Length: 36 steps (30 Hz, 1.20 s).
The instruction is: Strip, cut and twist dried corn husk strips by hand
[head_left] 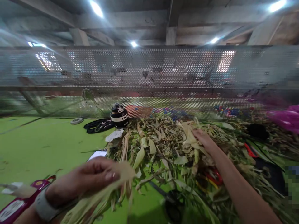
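Observation:
Dried corn husks [163, 133] lie in a wide, loose heap on the green table [46, 140]. Low at the left, my left hand [93, 175] pinches a pale husk strip [127, 171] between thumb and fingers; longer husk hangs below it. My right hand [201, 137] reaches to the back of the heap and touches a pale husk [187, 130] there. Its fingers are partly lost among the husks, so their grip cannot be made out. Scissors with black handles [174, 202] lie on the table between my arms.
A perforated metal screen [140, 68] stands behind the table. Near it are a black-and-white round container [119, 116], a black strap [98, 125] and a tape roll [77, 120]. A magenta object [14, 208] lies at lower left, pink plastic [286, 118] at right.

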{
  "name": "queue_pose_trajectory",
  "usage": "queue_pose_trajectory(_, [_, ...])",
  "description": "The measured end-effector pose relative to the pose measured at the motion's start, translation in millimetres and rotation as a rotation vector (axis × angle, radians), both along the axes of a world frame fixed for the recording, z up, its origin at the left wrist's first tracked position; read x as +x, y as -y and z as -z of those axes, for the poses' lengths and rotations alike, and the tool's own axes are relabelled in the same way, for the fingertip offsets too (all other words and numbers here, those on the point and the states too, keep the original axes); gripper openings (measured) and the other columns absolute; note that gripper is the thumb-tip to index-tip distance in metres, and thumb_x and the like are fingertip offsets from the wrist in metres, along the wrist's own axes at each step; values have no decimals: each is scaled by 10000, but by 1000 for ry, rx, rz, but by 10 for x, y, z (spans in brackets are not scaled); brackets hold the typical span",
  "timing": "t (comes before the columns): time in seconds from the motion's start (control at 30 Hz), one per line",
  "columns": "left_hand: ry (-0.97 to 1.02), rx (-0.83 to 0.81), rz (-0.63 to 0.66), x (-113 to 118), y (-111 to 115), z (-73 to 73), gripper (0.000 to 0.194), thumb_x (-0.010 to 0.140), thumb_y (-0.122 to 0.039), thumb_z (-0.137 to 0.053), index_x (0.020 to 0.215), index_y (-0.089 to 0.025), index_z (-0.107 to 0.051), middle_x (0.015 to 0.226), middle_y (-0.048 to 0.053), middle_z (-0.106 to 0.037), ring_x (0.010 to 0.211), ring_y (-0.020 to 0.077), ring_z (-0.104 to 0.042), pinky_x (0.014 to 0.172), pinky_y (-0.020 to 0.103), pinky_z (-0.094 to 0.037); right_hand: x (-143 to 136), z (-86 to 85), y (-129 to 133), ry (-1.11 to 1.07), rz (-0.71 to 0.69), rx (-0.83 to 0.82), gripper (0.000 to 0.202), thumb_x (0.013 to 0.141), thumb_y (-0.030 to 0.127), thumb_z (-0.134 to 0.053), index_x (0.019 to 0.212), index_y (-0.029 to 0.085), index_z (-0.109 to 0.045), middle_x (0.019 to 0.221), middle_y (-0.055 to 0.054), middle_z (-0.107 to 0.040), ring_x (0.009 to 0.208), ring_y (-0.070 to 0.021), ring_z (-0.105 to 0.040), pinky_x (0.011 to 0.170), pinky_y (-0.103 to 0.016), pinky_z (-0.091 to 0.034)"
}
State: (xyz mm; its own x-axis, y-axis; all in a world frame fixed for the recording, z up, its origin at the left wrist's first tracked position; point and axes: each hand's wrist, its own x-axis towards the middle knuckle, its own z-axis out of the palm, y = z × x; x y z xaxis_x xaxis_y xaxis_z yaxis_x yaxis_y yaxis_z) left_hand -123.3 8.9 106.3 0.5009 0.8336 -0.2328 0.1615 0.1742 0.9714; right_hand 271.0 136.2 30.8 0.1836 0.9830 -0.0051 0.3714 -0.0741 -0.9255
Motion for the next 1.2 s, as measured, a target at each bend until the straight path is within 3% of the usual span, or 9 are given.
queue_pose_trajectory(0.13, [27,52,-125,160,-129,138,294,692,-437,-679,811,-169,-689,719,10,-644,595,99,-520,557,182,-421,-135,-397,199,152,-107,53,776,550,383,-755,1248,166,-497,1153,-143,-602,1101,-320,-527,913,-408,-405])
queue_pose_trajectory(0.27, [15,153,-99,445,-221,277,316,717,-456,-640,778,-146,-655,639,-21,-533,564,78,-430,520,178,-348,-413,-838,546,303,-272,373,778,745,467,-606,1403,261,-246,1346,-110,-445,1235,-291,-392,1000,-471,-304])
queue_pose_trajectory(0.33, [23,205,-42,557,-225,294,329,735,-466,-612,726,-137,-626,603,-35,-470,538,72,-384,491,183,-306,-632,-913,707,167,-550,218,614,818,507,-514,1363,306,-317,1338,-82,-456,1196,-263,-437,943,-449,-369])
queue_pose_trajectory(0.43, [32,271,91,685,-212,302,357,745,-476,-589,649,-132,-577,565,-55,-385,504,59,-311,457,190,-235,-964,-830,846,-120,-908,-3,498,863,572,-384,1177,215,-532,1102,-77,-603,1013,-189,-550,884,-351,-404])
queue_pose_trajectory(0.57, [-65,309,151,737,-204,370,381,719,-460,-630,560,-140,-497,512,-73,-344,468,49,-272,436,202,-184,-1121,-661,858,-105,-884,-98,419,758,550,-580,689,138,-564,632,20,-535,598,-94,-480,604,-226,-382])
queue_pose_trajectory(0.73, [-116,274,179,696,-188,443,399,720,-490,-617,566,-139,-506,495,-77,-349,457,46,-266,425,202,-165,-992,-607,844,-25,-984,-241,430,746,574,-572,712,149,-514,605,59,-425,527,-65,-342,494,-195,-257])
queue_pose_trajectory(0.87, [-97,285,203,713,-173,424,375,719,-471,-627,571,-139,-533,483,-78,-335,451,46,-255,421,206,-155,-971,-604,927,-36,-1101,-178,434,774,562,-539,660,144,-523,668,35,-441,616,-84,-376,566,-206,-291])
queue_pose_trajectory(1.07, [-112,205,215,666,-167,458,386,698,-495,-638,572,-146,-531,492,-75,-343,445,48,-259,412,206,-152,-813,-549,936,-81,-893,-355,358,717,487,-641,637,168,-499,539,70,-418,468,-64,-355,447,-188,-237])
queue_pose_trajectory(1.2, [-71,92,224,599,-172,477,364,691,-498,-645,650,-145,-567,527,-71,-419,455,47,-321,416,183,-208,-633,-462,850,-99,-791,-284,332,667,436,-699,641,152,-530,553,66,-449,476,-56,-344,442,-182,-233])
